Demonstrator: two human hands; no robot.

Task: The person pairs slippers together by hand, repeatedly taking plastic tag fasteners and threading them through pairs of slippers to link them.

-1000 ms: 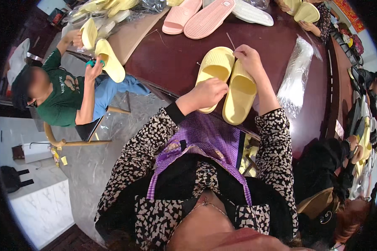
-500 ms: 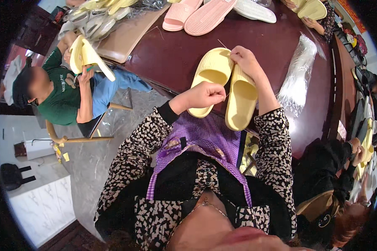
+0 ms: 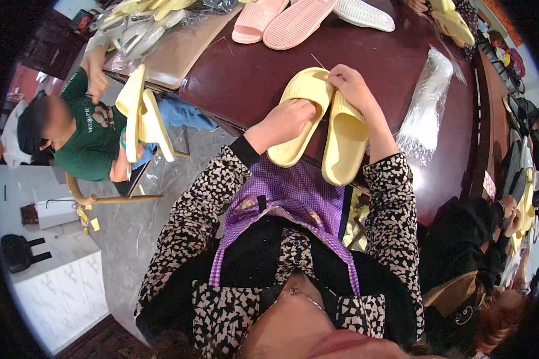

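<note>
Two pale yellow slippers lie side by side near the table edge in front of me, the left slipper (image 3: 292,152) and the right slipper (image 3: 345,152). My left hand (image 3: 284,124) is closed, its curled fingertips dipping into the foot opening of the left slipper, so what they grip is hidden. At the far ends of the straps, my right hand (image 3: 352,85) pinches where the slippers meet. A thin pale strand (image 3: 317,61) sticks out just beyond those fingers, and its lower end is out of sight.
A clear bag of thin white strands (image 3: 426,107) lies to the right. Pink slippers (image 3: 299,23) and a white slipper (image 3: 365,14) rest at the far side. On the left a seated person (image 3: 87,134) handles yellow slippers (image 3: 147,122); other people work at the right.
My left hand has moved from above the gap between the slippers to the left slipper's opening. My right hand stays put. The person on the left has lowered and turned their slippers.
</note>
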